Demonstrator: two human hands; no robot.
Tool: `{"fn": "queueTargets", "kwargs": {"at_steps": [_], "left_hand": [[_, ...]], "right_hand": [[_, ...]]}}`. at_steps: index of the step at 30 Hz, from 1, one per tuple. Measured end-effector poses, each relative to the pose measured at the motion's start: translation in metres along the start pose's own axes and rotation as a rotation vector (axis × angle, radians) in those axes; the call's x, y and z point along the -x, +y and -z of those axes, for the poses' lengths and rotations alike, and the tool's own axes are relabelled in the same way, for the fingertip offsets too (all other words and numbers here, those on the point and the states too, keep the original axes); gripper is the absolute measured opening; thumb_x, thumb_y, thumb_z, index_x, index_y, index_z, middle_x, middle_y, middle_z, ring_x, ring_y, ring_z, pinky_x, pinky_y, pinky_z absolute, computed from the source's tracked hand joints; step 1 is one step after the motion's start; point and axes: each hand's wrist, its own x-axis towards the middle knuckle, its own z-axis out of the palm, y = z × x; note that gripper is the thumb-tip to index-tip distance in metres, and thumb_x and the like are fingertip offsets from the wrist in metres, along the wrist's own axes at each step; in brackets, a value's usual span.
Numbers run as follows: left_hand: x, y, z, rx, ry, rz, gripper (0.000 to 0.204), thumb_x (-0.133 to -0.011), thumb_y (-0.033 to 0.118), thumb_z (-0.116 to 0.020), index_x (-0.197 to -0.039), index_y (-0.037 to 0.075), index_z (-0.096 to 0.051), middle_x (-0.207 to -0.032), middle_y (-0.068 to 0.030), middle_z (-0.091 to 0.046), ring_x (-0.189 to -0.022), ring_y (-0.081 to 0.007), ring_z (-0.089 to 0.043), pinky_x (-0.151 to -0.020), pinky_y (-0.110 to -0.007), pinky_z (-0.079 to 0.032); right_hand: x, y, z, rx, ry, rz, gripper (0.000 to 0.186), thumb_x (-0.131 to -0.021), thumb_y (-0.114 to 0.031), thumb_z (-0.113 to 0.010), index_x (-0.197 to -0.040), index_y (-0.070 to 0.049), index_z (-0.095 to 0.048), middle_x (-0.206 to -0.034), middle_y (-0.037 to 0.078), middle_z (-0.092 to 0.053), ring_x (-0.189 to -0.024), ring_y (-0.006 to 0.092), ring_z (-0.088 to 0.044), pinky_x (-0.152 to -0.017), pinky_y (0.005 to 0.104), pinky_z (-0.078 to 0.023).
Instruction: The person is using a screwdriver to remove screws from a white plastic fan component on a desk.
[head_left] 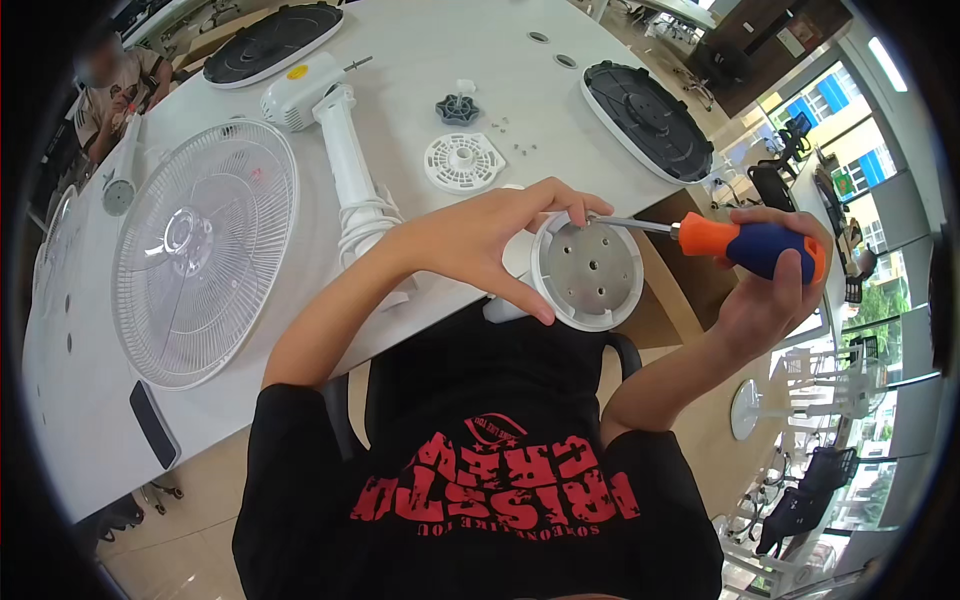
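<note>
Here, right of centre in the frame, we see a round white part (592, 265) with a metal plate in its face, held near the table's (400, 50) edge. The left hand (490, 235) grasps it, thumb low on the rim and fingers at its top. The right hand (775, 285) is wrapped around the handle of an orange and blue screwdriver (745, 248), whose tip reaches the top of the rim beside the left fingertips; we cannot tell if it sits in a screw. Toward the upper middle we find a dark knob (459, 110), a slotted white disc (462, 162) and small screws (524, 150). Left of these lies a white fan body (345, 135), beside a clear fan grille (205, 255).
</note>
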Motion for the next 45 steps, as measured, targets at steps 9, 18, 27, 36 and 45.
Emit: {"fn": "queueTargets", "kwargs": {"at_steps": [9, 18, 27, 36, 45], "left_hand": [[0.0, -0.001, 0.001, -0.001, 0.005, -0.026, 0.082, -0.068, 0.022, -0.098, -0.129, 0.012, -0.044, -0.158, -0.0196, -0.044, -0.14, -0.0333, -0.05, -0.111, -0.049, -0.043], [0.0, -0.002, 0.0, 0.023, 0.009, -0.036, 0.082, -0.068, 0.022, -0.098, -0.13, 0.012, -0.044, -0.158, -0.0198, -0.044, -0.141, -0.0335, -0.049, -0.111, -0.049, -0.043], [0.0, -0.001, 0.001, 0.011, -0.001, -0.032, 0.083, -0.068, 0.024, -0.098, -0.131, 0.013, -0.045, -0.159, -0.0188, -0.044, -0.141, -0.0333, -0.049, -0.109, -0.049, -0.044], [0.0, 0.0, 0.002, 0.0, -0.01, -0.028, 0.083, -0.068, 0.024, -0.098, -0.131, 0.012, -0.045, -0.159, -0.019, -0.044, -0.141, -0.0323, -0.049, -0.11, -0.048, -0.043], [0.0, 0.0, 0.002, -0.007, -0.014, -0.023, 0.083, -0.068, 0.024, -0.098, -0.131, 0.011, -0.045, -0.158, -0.0194, -0.044, -0.138, -0.0319, -0.052, -0.111, -0.048, -0.044]], "right_hand": [[-0.002, 0.001, -0.001, -0.006, -0.038, -0.004, 0.036, -0.095, -0.026, -0.059, -0.115, 0.003, -0.056, -0.087, 0.026, -0.071, -0.074, 0.0272, -0.072, -0.048, 0.0271, -0.056], [-0.006, -0.003, -0.002, -0.007, -0.051, -0.045, 0.034, -0.095, -0.024, -0.058, -0.116, 0.003, -0.056, -0.088, 0.026, -0.07, -0.074, 0.0271, -0.072, -0.049, 0.0272, -0.057], [-0.008, -0.007, -0.003, -0.033, -0.059, -0.076, 0.031, -0.096, -0.021, -0.056, -0.117, 0.002, -0.056, -0.089, 0.023, -0.071, -0.079, 0.0262, -0.072, -0.051, 0.0267, -0.057], [-0.021, -0.017, -0.013, 0.017, -0.062, -0.174, 0.027, -0.101, -0.02, -0.056, -0.116, 0.002, -0.059, -0.088, 0.021, -0.072, -0.071, 0.0212, -0.071, -0.051, 0.026, -0.055], [-0.029, -0.02, -0.021, 0.099, -0.027, -0.219, 0.027, -0.101, -0.022, -0.058, -0.114, 0.001, -0.062, -0.084, 0.02, -0.073, -0.065, 0.0204, -0.07, -0.052, 0.0253, -0.054]]}}
